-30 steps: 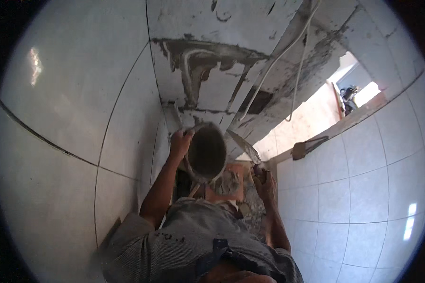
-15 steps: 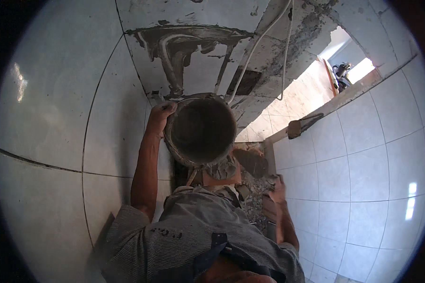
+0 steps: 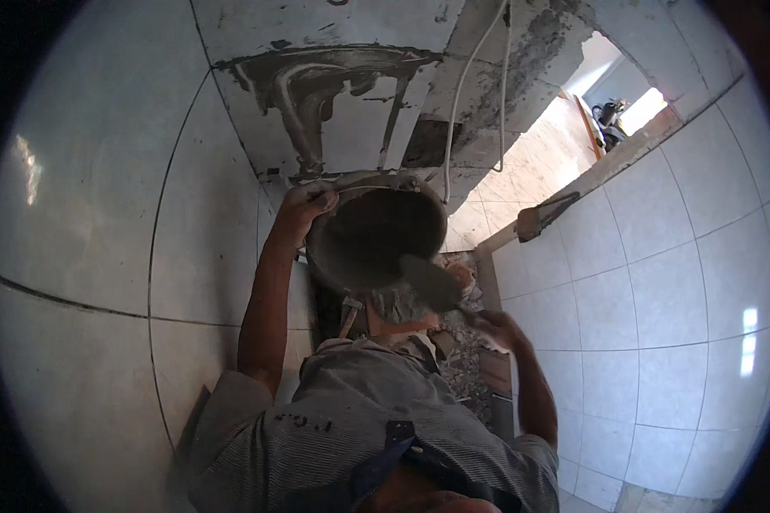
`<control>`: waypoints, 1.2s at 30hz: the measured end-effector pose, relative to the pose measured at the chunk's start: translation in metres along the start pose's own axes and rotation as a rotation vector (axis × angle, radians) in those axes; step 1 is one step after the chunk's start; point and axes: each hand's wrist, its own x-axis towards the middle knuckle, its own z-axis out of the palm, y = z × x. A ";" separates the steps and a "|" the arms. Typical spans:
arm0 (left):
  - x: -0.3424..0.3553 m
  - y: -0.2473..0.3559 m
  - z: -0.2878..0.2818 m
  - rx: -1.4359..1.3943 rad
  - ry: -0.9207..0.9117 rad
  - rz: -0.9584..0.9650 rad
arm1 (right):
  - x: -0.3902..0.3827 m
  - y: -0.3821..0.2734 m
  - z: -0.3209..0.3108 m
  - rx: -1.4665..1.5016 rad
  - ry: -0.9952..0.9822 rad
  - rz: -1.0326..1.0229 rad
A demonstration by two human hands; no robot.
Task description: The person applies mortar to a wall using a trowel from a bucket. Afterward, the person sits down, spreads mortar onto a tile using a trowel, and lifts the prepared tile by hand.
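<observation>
My left hand (image 3: 308, 205) grips the upper left rim of a dark, cement-crusted bucket (image 3: 359, 235), whose inside is shadowed. At the bucket's lower right, my right hand (image 3: 498, 329) has its fingers closed on the handle of a trowel, and the dark blade (image 3: 432, 282) reaches up over that side of the bucket; I cannot tell if it touches. Beneath the bucket, a hammer (image 3: 350, 312) shows among rubble (image 3: 470, 368) and reddish broken pieces. Beyond the bucket, a tiled surface carries smeared grey mortar (image 3: 291, 94), with white cables (image 3: 457, 111) hanging beside it.
Pale tiled walls stand close at left (image 3: 85, 214) and right (image 3: 641, 325). A tool (image 3: 530, 222) rests on the right wall's broken edge (image 3: 581, 184). Through a bright opening at upper right show a tiled floor (image 3: 530, 162) and a dark, unclear object (image 3: 607, 124).
The bucket is higher in view than a second ago. The trowel, lowered toward the rubble half a second ago, has swung up and left to the bucket's lower right side.
</observation>
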 end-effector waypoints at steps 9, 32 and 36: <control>0.015 0.011 -0.011 0.195 -0.060 0.040 | -0.047 -0.048 -0.003 -0.588 0.633 -0.717; -0.010 0.026 0.036 0.432 -0.066 0.302 | 0.007 -0.085 0.118 -0.064 0.187 -0.415; -0.008 0.022 0.035 0.436 0.003 0.302 | 0.027 -0.081 0.067 -0.254 0.353 -0.550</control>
